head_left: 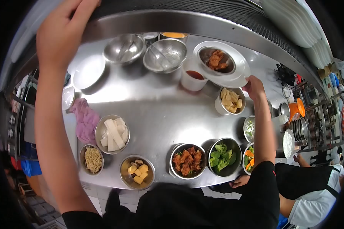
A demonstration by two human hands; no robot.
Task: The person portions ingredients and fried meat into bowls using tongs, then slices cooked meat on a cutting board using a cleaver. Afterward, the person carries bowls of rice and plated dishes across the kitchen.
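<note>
My right hand is closed on the rim of an oval white plate. On that plate rests a metal bowl with reddish-brown fried pieces in it. Below the plate stand a white tub of dark red sauce and a bowl of pale chunks. My left hand is raised at the upper left, by the metal shelf. Its fingertips are cut off by the frame's top, so whether it grips anything is hidden.
Along the steel table's near edge stand bowls of noodles, yellow cubes, fried pieces and broccoli. White strips sit beside a purple cloth. Mixing bowls are at the back. Another person is at right.
</note>
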